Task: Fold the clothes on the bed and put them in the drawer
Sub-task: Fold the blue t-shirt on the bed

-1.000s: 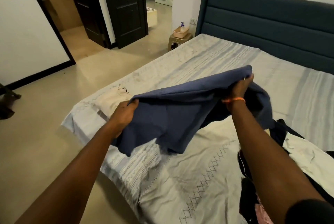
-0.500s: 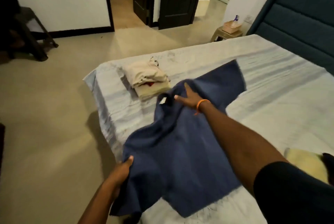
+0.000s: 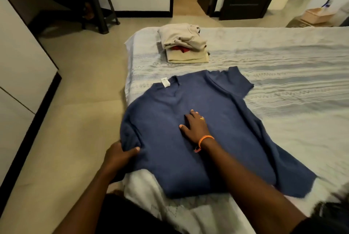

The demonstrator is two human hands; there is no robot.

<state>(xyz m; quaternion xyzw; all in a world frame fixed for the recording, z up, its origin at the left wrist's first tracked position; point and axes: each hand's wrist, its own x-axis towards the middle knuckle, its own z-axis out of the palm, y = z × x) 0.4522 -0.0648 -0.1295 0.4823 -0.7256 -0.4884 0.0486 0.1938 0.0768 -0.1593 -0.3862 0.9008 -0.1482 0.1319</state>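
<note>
Right hand (image 3: 196, 127) lay flat, fingers spread, pinning the blue shirt (image 3: 207, 139) to the bed (image 3: 283, 82); left hand (image 3: 120, 155) pinched the near sleeve, probably to fold it inward.

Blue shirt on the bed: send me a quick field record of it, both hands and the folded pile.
shirt: blue shirt spread flat on the bed, not yet folded, white tag showing at the collar
left hand: grips the shirt's sleeve at the bed's edge
right hand: rests flat on the shirt's middle, fingers spread
folded pile: beige and red clothes stacked beyond the collar, apart from the shirt
</note>
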